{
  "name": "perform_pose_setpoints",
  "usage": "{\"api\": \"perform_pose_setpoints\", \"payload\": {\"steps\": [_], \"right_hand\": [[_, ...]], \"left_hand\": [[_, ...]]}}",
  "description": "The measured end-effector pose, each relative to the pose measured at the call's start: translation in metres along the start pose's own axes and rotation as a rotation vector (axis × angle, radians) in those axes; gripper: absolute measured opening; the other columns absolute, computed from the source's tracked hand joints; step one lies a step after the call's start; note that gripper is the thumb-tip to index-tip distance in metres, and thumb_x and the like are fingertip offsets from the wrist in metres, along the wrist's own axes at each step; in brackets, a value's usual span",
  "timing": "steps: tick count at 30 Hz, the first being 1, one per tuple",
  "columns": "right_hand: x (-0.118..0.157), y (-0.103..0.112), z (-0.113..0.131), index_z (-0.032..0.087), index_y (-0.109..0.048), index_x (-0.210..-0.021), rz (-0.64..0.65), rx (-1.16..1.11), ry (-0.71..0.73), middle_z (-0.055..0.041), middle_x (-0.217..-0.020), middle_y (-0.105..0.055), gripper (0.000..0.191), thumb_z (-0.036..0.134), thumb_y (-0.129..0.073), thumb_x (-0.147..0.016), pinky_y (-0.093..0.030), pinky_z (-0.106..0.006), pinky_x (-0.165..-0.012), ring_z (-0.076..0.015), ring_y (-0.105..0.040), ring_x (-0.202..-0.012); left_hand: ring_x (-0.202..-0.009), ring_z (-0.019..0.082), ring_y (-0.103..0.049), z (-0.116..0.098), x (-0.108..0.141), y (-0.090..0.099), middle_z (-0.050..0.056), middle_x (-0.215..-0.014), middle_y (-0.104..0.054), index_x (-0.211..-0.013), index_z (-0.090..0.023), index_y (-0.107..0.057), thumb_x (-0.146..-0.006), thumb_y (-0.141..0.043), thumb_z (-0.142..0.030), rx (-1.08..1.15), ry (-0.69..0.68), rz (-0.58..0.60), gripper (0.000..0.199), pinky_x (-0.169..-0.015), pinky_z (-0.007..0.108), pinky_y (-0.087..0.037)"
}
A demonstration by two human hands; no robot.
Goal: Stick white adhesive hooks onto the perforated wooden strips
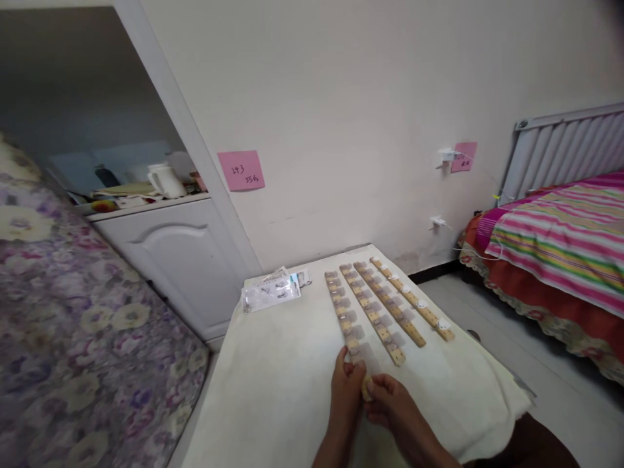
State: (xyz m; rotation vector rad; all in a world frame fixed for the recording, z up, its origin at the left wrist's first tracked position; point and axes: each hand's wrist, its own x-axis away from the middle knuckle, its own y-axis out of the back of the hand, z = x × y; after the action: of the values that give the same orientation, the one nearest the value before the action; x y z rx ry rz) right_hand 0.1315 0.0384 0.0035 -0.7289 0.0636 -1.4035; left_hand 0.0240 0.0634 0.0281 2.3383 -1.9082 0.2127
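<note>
Several narrow wooden strips lie side by side on the cloth-covered table. The leftmost wooden strip (346,325) bears a row of clear plastic squares and runs toward me. My left hand (345,383) is closed at its near end, fingers curled around its left side. From the right, my right hand (390,403) pinches the tip of the same strip. Two more strips with clear squares, a second strip (373,316) and a third strip (394,307), lie to the right. On the far right strip (429,316) sit white round pieces. My fingers partly cover the held end.
Clear plastic packets (273,294) lie at the table's back left. The pale tablecloth (273,390) reaches the wall behind. A flowered cloth (88,325) hangs at left beside a white cabinet (180,266). A bed (560,240) stands at right, near wall plugs (439,222).
</note>
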Motion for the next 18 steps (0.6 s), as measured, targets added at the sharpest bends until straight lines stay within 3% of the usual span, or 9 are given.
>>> {"api": "perform_pose_setpoints", "payload": {"steps": [10, 15, 18], "right_hand": [[-0.002, -0.001, -0.006, 0.016, -0.060, -0.080, 0.114, 0.005, 0.017, 0.0032, -0.066, -0.058, 0.040, 0.046, -0.079, -0.063, -0.041, -0.018, -0.050, -0.0064, -0.053, -0.052], [0.021, 0.006, -0.020, 0.017, -0.060, -0.078, 0.188, -0.006, -0.003, 0.0045, -0.061, -0.056, 0.043, 0.049, -0.080, -0.059, -0.035, -0.017, -0.045, -0.0060, -0.048, -0.048], [0.039, 0.008, -0.034, 0.018, -0.061, -0.077, 0.166, 0.072, 0.010, 0.0023, -0.062, -0.059, 0.045, 0.053, -0.080, -0.056, -0.036, -0.018, -0.045, -0.0089, -0.050, -0.050]], "left_hand": [[-0.058, 0.011, -0.051, 0.007, 0.003, 0.005, -0.005, -0.067, -0.054, -0.135, -0.008, -0.037, -0.071, -0.064, -0.034, 0.066, -0.025, 0.029, 0.075, -0.056, 0.023, -0.041], [-0.071, 0.014, -0.058, 0.016, 0.031, 0.011, 0.001, -0.081, -0.061, -0.139, -0.014, -0.034, -0.073, -0.064, -0.036, 0.093, -0.023, 0.043, 0.076, -0.064, 0.023, -0.045], [-0.077, 0.017, -0.060, 0.024, 0.054, 0.018, 0.005, -0.090, -0.063, -0.141, -0.016, -0.027, -0.075, -0.062, -0.036, 0.143, -0.026, 0.060, 0.077, -0.067, 0.025, -0.047]]}}
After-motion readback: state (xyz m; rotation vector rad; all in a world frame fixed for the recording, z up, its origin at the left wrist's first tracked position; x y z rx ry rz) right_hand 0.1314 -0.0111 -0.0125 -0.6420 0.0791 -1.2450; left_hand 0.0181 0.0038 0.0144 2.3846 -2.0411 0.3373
